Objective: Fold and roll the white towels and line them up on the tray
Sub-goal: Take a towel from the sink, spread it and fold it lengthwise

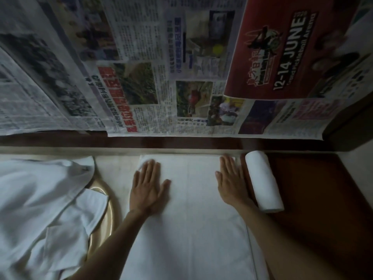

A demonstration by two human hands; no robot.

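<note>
A white towel [191, 209] lies spread flat in front of me, reaching back to the wall. My left hand [148, 188] presses flat on its left part with straight fingers. My right hand [232, 182] lies flat along its right edge. One rolled white towel [263, 180] rests on the dark brown tray [323, 199] just right of my right hand. A heap of loose white towels [40, 209] sits at the left.
The loose towels lie on a gold oval tray [105, 215] whose rim shows beside my left forearm. Newspaper sheets [181, 67] cover the wall behind, above a dark wooden strip [141, 141]. A dark wooden edge rises at the far right.
</note>
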